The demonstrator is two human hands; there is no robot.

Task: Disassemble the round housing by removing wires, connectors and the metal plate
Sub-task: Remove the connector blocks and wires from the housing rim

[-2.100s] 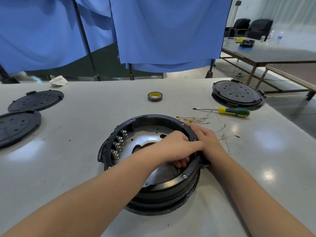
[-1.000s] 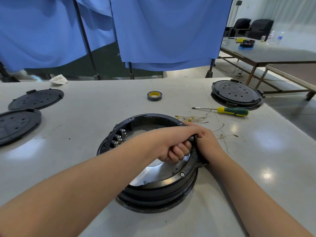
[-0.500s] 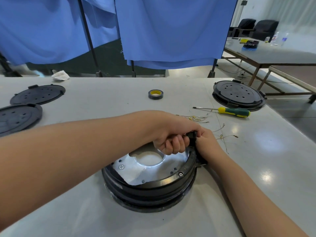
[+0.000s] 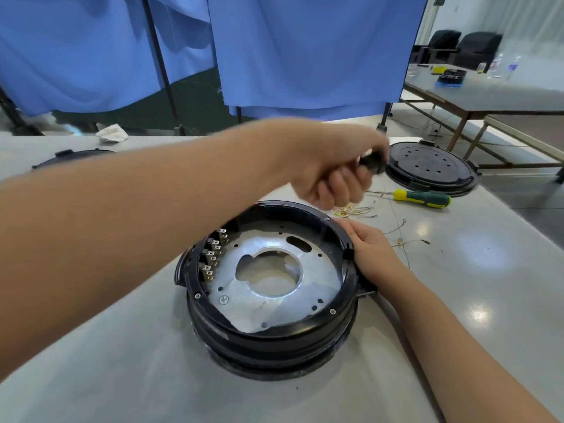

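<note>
The round black housing (image 4: 274, 334) sits on the grey table in front of me. Inside it lies a shiny metal plate (image 4: 317, 288) with a large centre hole, and a row of brass-tipped connectors (image 4: 213, 256) lines its left inner wall. My right hand (image 4: 370, 253) rests on the housing's right rim, fingers around the edge. My left hand (image 4: 332, 175) is raised above the far rim, shut on a small black part (image 4: 372, 163). Loose thin wires (image 4: 357, 212) lie just behind the housing.
A green and yellow screwdriver (image 4: 422, 198) lies at the right, in front of a black round cover (image 4: 430, 170). Another black cover (image 4: 64, 155) shows at the far left behind my forearm. Blue curtains hang behind the table. A second table (image 4: 488, 93) stands at the right.
My left hand has lifted up and away from the right rim with a small black part in it. The connectors and plate are uncovered again. My right hand stays on the rim.
</note>
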